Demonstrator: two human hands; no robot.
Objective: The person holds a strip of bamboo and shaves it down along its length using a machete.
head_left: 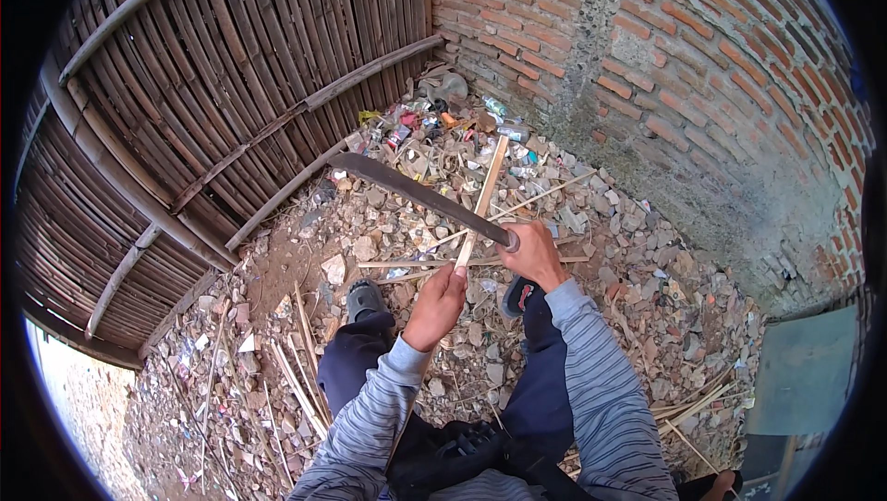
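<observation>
My right hand [536, 255] is closed round the handle of a machete [411, 189], whose long dark blade slants up to the left. The blade crosses over a pale wooden strip [492, 173], possibly split bamboo. Closed on the near end of that strip is my left hand [436, 305], and the strip points away from me, tilted slightly right. Whether the blade touches the strip I cannot tell. Thin pale strips [554, 194] lie on the ground beyond and below my hands.
Stones and litter [443, 122] cover the ground. A bamboo fence [305, 48] stands at the left, a brick wall [684, 85] at the right. More strips lie at the left [300, 381] and lower right [698, 399]. A greenish panel [802, 372] stands at the right edge.
</observation>
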